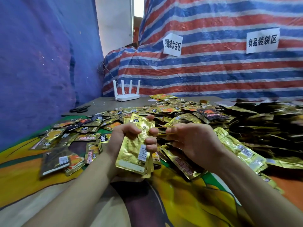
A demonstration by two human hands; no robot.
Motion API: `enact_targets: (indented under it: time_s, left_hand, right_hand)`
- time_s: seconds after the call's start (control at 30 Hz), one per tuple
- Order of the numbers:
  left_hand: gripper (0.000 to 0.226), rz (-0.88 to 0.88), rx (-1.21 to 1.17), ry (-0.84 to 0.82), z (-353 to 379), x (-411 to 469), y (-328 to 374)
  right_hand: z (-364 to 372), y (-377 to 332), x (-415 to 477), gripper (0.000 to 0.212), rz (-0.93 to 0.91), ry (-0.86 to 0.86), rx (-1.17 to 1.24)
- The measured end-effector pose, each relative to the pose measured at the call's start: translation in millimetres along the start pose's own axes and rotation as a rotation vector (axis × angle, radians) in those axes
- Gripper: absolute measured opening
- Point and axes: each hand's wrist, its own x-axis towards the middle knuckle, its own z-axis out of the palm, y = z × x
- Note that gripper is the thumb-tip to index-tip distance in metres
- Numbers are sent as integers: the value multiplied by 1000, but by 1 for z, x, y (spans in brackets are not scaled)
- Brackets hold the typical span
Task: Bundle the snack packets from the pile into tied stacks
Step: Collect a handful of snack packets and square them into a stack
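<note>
Snack packets [164, 110]: where, just then?

Lay mostly loose, spread in a wide pile over the desk [105, 102] and the printed cloth [24, 174], from near left to far right. Held up one stack [136, 149] clear of the pile, near the middle, tilted, edges roughly squared.

And the hands?

Clenched the left hand [126, 136] round that stack, thumb along one side, fingers wrapped over the face. Kept the right hand [193, 140] just beside it, fingertips pinched on a thin yellow strip [164, 128] reaching toward the stack. Could not tell whether band or packet seen edge-on.

How far along, then?

Early, by the look. Gathered one stack, not visibly tied. Saw no finished bundle for certain. Noticed a darker heap [262, 125] at far right, seemingly layered, yet too blurred to call tied.

Left to do?

Probably binding the stack in hand, then repeating for nearly the whole pile. Spotted scissors [79, 109] and a loose thread [98, 103] at far left of the desk, untouched, well apart from both hands, near a white router [127, 95].
</note>
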Motion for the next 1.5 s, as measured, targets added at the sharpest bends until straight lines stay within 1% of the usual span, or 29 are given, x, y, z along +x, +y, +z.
enact_targets:
  time_s: [0.07, 0.1, 0.23, 0.3, 0.37, 0.43, 0.47, 0.5, 0.57, 0.63, 0.7, 0.73, 0.8, 0.83, 0.9, 0.97, 1.07, 1.17, 1.27, 1.3, 1.37, 1.4, 1.5]
  left_hand:
    - [54, 12, 48, 106, -3, 3, -4]
    - [56, 6, 59, 125, -3, 5, -6]
    - [71, 16, 50, 69, -2, 8, -11]
    - [64, 27, 37, 18, 0, 8, -11]
    - [52, 1, 41, -31, 0, 5, -10]
    - [42, -46, 92, -46, 1, 3, -10]
    - [36, -49, 118, -11, 2, 3, -11]
    - [29, -33, 131, 62, 3, 3, -11]
    - [16, 45, 108, 272, 4, 6, -12]
    - [27, 162, 49, 474, 4, 9, -10]
    - [39, 329, 38, 631, 2, 11, -6]
    - [44, 412, 47, 683, 2, 11, -5]
    - [46, 534, 74, 742, 3, 11, -3]
    - [45, 576, 86, 759, 5, 11, -4]
    - [49, 641, 125, 779, 6, 11, -6]
    - [54, 685, 161, 802, 8, 14, -11]
    - [52, 688, 202, 792, 11, 19, -20]
    - [44, 659, 230, 767, 14, 22, -25]
    - [39, 591, 192, 789, 19, 20, -21]
    - [42, 563, 173, 801, 21, 18, -19]
    - [55, 507, 135, 821, 26, 15, -15]
    - [55, 490, 117, 832, 27, 13, -13]
    - [38, 476, 60, 833, 28, 12, -11]
  right_hand:
    - [-1, 0, -2, 17, -21, -45, 76]
    - [-1, 0, -3, 18, -42, -55, 121]
    - [0, 3, 0, 27, -172, -67, 255]
    - [-1, 4, 2, 34, -205, -55, 283]
    - [-1, 6, 4, 43, -237, -21, 254]
    - [0, 6, 4, 34, -255, 6, 217]
    - [-1, 6, 4, 35, -268, 5, 209]
    - [-4, 6, 4, 41, -277, 3, 191]
    - [-8, 6, 3, 51, -289, 21, 101]
    - [-8, 10, 1, 58, -287, 51, -66]
    - [-1, 17, -1, 71, -264, 84, -259]
    - [4, 21, -1, 75, -246, 86, -316]
    - [13, 29, -2, 71, -205, 75, -360]
    - [19, 32, -3, 64, -184, 65, -382]
    - [28, 37, -3, 55, -167, 49, -482]
    - [36, 41, -3, 52, -200, 64, -589]
    - [43, 42, -3, 55, -250, 118, -640]
    - [40, 42, -3, 62, -252, 125, -675]
    - [40, 44, -3, 75, -220, 135, -636]
    - [41, 46, -4, 78, -218, 140, -631]
    - [44, 50, -4, 77, -241, 158, -636]
    - [45, 52, -4, 76, -255, 166, -634]
    - [47, 55, -5, 74, -276, 169, -598]
